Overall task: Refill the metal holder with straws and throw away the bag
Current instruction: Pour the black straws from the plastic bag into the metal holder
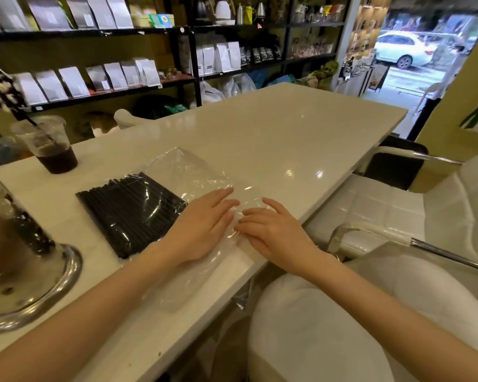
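Observation:
A clear plastic bag [193, 172] lies flat on the white counter [287, 133], with a bundle of black straws [130, 213] inside its left end. My left hand [202, 227] rests palm down on the bag just right of the straws, fingers spread. My right hand [273, 230] presses on the bag's empty right end near the counter's front edge, fingertips close to the left hand's. At the far left stands the metal holder [39, 274], blurred, with a shiny round base and some black straws in it.
A plastic cup of dark drink [53, 150] with a straw stands behind the straws. White padded chairs [398, 205] with chrome arms stand right of the counter. Shelves of bags [94, 75] line the back wall. An open door [414, 51] is at the far right.

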